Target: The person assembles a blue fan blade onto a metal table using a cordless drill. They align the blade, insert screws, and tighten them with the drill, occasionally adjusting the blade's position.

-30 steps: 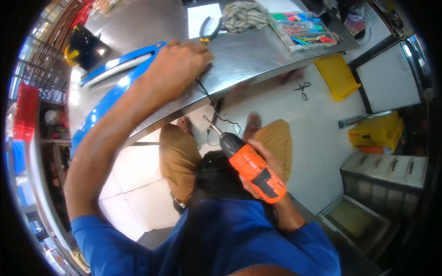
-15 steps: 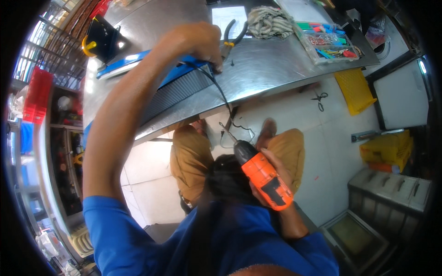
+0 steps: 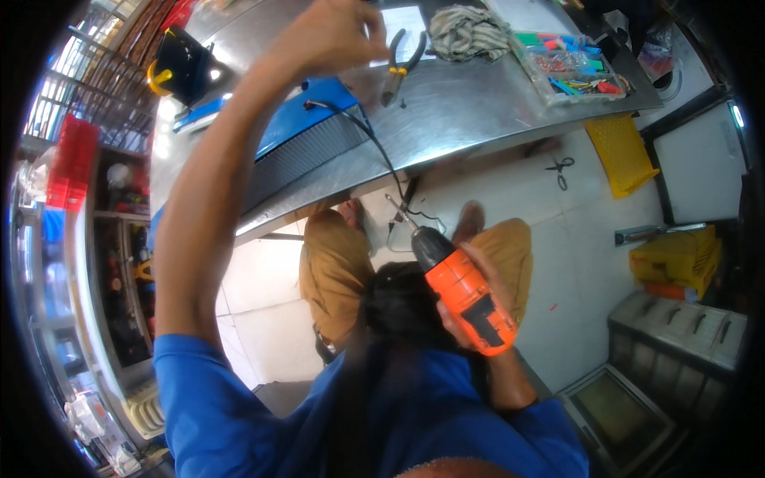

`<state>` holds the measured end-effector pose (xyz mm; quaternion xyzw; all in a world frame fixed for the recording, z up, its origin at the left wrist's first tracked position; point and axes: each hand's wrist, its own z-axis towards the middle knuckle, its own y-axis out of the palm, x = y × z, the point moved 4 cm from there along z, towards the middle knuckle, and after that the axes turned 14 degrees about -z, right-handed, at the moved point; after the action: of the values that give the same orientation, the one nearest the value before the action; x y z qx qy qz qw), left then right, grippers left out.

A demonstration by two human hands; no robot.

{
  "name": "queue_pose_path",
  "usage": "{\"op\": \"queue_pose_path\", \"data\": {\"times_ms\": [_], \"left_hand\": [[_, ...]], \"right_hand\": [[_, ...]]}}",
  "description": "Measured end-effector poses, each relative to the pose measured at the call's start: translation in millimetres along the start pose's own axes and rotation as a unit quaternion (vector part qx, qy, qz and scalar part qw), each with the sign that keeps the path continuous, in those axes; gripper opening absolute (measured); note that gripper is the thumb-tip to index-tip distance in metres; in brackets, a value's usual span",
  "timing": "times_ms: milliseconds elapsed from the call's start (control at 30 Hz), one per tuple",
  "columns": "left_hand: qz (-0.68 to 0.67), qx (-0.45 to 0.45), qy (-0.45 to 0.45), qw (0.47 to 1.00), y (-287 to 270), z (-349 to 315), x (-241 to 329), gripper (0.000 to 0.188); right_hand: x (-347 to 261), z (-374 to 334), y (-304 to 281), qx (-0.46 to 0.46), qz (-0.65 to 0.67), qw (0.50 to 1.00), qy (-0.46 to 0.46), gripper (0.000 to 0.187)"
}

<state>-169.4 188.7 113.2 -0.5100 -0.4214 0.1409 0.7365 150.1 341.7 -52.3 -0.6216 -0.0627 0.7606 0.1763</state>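
My right hand [image 3: 496, 280] is wrapped round an orange and black power drill [image 3: 468, 291], held over my lap with its bit pointing up toward the bench. My left hand [image 3: 331, 40] is raised above the metal bench beside a white sheet of paper [image 3: 408, 22]. Its fingers are curled, and whatever they hold is hidden. Below that arm lies a blue case [image 3: 299, 115] with a grey ribbed side [image 3: 307, 159] and a black cable [image 3: 374, 139] running over the edge. Pliers [image 3: 396, 73] with yellow-banded handles lie next to a small dark screw [image 3: 403, 103].
On the metal bench [image 3: 454, 107], a striped cloth [image 3: 468, 33] sits near a compartment box [image 3: 586, 97] of small parts. A black and yellow object [image 3: 179, 68] stands at the left. Scissors [image 3: 562, 172] and a yellow basket [image 3: 620, 155] are below the bench at the right.
My left hand has lifted away from the blue case and moved farther back over the bench, uncovering the case's corner and the pliers' jaws. The drill stays in my right hand.
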Motion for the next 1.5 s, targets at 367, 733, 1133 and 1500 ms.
{"op": "queue_pose_path", "data": {"times_ms": [367,733,1133,1500], "left_hand": [[-0.628,0.163,-0.128,0.75,79,-192,16,0.017],[-0.793,0.261,-0.193,0.515,143,-192,27,0.031],[-0.285,0.167,0.053,0.942,83,-180,59,0.01],[0.056,0.052,0.061,0.995,81,-21,98,0.015]], "right_hand": [[-25,10,10,0.005,0.006,0.997,-0.075,0.08],[-26,13,9,-0.013,-0.052,0.997,-0.057,0.078],[-46,74,-100,0.163,-0.238,0.943,-0.167,0.064],[29,-35,-100,0.136,-0.288,0.948,0.011,0.077]]}}
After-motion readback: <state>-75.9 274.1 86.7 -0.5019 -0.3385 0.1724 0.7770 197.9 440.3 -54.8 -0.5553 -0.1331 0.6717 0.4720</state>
